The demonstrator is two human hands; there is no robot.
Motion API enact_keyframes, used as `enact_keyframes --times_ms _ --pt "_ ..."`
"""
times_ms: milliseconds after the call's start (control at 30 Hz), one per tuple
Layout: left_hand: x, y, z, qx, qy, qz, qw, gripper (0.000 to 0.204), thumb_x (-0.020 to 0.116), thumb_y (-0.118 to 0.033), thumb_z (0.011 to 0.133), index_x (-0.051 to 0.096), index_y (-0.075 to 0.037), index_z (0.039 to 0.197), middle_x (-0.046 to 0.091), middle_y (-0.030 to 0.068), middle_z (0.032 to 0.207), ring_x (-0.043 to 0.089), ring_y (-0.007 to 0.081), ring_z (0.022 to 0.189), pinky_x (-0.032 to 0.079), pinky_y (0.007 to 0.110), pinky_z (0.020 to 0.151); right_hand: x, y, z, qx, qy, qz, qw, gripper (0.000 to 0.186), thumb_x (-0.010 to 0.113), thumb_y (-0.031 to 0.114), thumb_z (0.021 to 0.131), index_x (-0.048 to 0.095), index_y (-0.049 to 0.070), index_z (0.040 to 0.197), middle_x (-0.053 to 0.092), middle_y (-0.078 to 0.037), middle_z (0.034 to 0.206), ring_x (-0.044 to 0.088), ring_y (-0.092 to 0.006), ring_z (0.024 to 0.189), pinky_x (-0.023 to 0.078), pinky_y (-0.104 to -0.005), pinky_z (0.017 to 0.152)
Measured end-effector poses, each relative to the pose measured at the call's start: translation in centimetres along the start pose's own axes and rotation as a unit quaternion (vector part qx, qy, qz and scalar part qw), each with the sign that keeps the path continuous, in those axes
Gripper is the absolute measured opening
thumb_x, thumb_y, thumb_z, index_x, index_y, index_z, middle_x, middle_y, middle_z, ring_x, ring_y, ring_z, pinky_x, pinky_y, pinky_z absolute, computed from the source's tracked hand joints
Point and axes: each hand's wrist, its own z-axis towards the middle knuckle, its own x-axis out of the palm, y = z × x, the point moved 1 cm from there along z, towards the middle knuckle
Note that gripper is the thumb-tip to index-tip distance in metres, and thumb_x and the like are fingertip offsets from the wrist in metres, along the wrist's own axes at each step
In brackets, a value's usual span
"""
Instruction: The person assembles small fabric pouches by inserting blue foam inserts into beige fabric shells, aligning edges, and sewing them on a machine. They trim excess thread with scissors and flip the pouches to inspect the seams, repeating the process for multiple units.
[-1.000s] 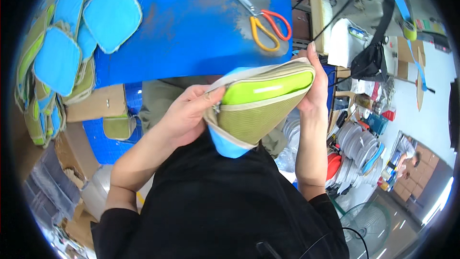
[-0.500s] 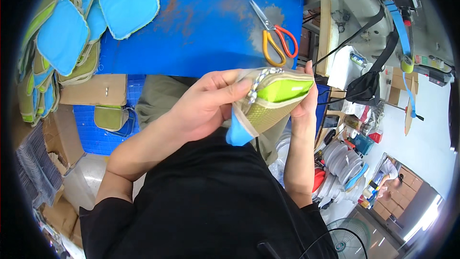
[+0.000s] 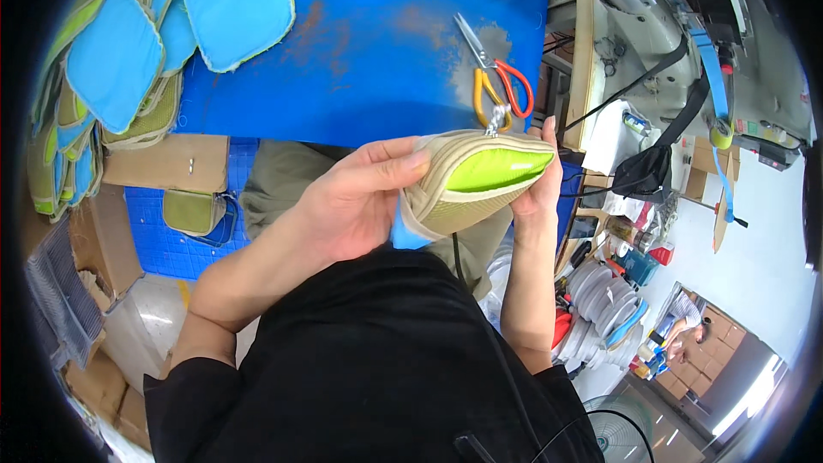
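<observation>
Between my two hands is a small zippered pouch (image 3: 470, 210) of khaki mesh with a lime-green lining and a blue flap at its lower left. Its mouth gapes toward me, and a patterned cord pull (image 3: 496, 120) sticks out at the top edge. My left hand (image 3: 356, 197) pinches the pouch's left side, thumb on top. On the right end, my right hand (image 3: 542, 184) grips it, most of its fingers hidden behind the fabric. Just beyond the pouch lie scissors (image 3: 493, 69) with one red and one orange handle, blades pointing away.
A blue-topped table (image 3: 369, 60) lies ahead. Piled at the far left are several blue and khaki pouches (image 3: 116, 60). Another khaki pouch (image 3: 193, 212) rests below a cardboard box (image 3: 167, 163). A sewing machine (image 3: 639, 17) stands at right, and a person (image 3: 683, 326) is in the background.
The cord pull has swung from across the pouch's front to its top edge. The pouch is turned a little and its mouth looks rounder; both hands still hold it.
</observation>
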Motion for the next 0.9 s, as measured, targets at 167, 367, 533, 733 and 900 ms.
enact_keyframes --times_ms 167,367,533,733,900 --pt "0.7 -0.2 0.3 0.012 -0.003 -0.002 1.000 0.050 0.055 -0.019 0.105 0.046 0.008 0.146 0.062 0.0189 0.137 0.064 0.0241 0.125 0.051 0.040 0.107 1.0 -0.3 0.9 0.035 0.007 -0.001 0.999 0.039 0.049 0.043 0.109 0.061 0.012 0.089 0.066 -0.005 0.079 0.070 -0.0210 0.081 0.059 -0.0389 0.076" --pt "-0.2 -0.8 0.9 0.007 -0.050 -0.043 0.998 0.045 0.053 -0.022 0.106 0.052 0.005 0.142 0.064 0.0177 0.134 0.065 0.0251 0.121 0.051 0.040 0.105 -0.8 -0.2 1.0 0.094 0.008 0.030 0.995 0.048 0.048 0.047 0.108 0.068 0.003 0.109 0.075 -0.015 0.102 0.074 -0.0276 0.096 0.061 -0.0416 0.085" --pt "-2.1 -3.7 0.4 0.044 -0.082 -0.045 0.995 0.038 0.053 -0.026 0.106 0.062 0.001 0.131 0.068 0.0153 0.131 0.066 0.0259 0.116 0.050 0.043 0.103 1.8 1.6 -2.0 0.109 0.057 0.050 0.991 0.059 0.043 0.049 0.109 0.065 -0.003 0.126 0.071 -0.019 0.121 0.070 -0.0310 0.111 0.057 -0.0431 0.097" --pt "-4.7 -6.2 1.0 0.051 -0.058 -0.024 0.997 0.041 0.054 -0.027 0.103 0.063 0.001 0.132 0.067 0.0175 0.133 0.064 0.0303 0.122 0.047 0.046 0.109 3.9 2.2 -4.6 0.068 0.064 0.081 0.992 0.051 0.046 0.042 0.109 0.061 0.000 0.134 0.067 -0.017 0.133 0.064 -0.0293 0.123 0.048 -0.0444 0.108" --pt "-6.2 -6.7 1.3 0.043 -0.054 -0.035 0.997 0.043 0.056 -0.029 0.101 0.063 0.000 0.133 0.066 0.0183 0.136 0.062 0.0338 0.127 0.046 0.050 0.111 5.6 2.6 -6.4 0.022 0.146 0.058 0.987 0.031 0.057 0.026 0.106 0.065 0.002 0.124 0.071 -0.009 0.119 0.068 -0.0179 0.109 0.053 -0.0341 0.097"
